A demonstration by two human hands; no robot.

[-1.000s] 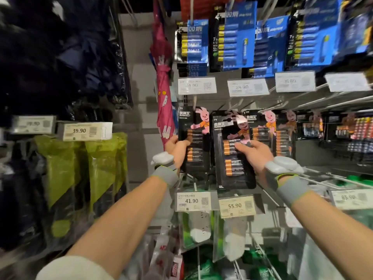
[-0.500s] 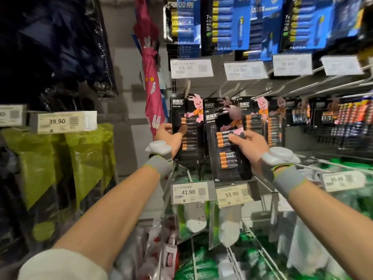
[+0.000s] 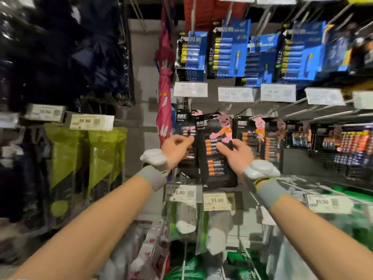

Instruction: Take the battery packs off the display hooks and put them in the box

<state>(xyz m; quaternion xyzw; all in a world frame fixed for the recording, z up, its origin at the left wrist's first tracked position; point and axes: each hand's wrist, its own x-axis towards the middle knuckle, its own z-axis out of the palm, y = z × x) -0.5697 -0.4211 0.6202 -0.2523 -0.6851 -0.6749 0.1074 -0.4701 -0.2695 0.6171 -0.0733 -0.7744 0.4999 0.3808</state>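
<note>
A black battery pack (image 3: 216,158) with a pink rabbit and orange-tipped cells is held in front of the display, tilted left; my right hand (image 3: 235,153) grips its right edge. Behind it hangs a second black pack (image 3: 182,126) on the leftmost hook, and my left hand (image 3: 175,147) pinches its lower edge. More black rabbit packs (image 3: 254,136) hang on hooks to the right. The box is not in view.
Blue battery packs (image 3: 232,51) hang on the upper row above white price tags (image 3: 235,94). A pink folded umbrella (image 3: 164,93) hangs left of the batteries. Green and dark bagged goods (image 3: 66,162) fill the left rack. Bare wire hooks (image 3: 314,184) jut out at lower right.
My right hand has pulled its pack leftward and toward me, so it now overlaps the left pack. My left hand stays at the left pack. The camera has tilted up.
</note>
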